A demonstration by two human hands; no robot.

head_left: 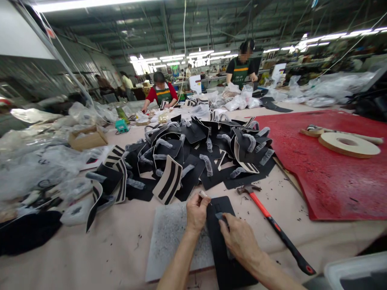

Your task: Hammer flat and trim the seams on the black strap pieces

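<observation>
A long black panel (222, 237) with rounded corners lies in front of me, its left side over a scuffed pale board (169, 233). My left hand (196, 213) is closed in a pinch by the panel's upper left edge; a small whitish piece (204, 195) shows at its fingertips, too small to name. Over the panel, my right hand (240, 239) is closed on a grey plastic-wrapped strap (219, 216), partly hidden under the fingers. To the right rests a claw hammer (266, 213) with a red and black handle.
Beyond my hands is a heap of black panels (193, 161) with plastic-wrapped straps. A red sheet (332, 177) carries a tape roll (347, 144) at right. Plastic bags (39, 165) and a cardboard box (87, 137) lie left. Two co-workers stand across the table.
</observation>
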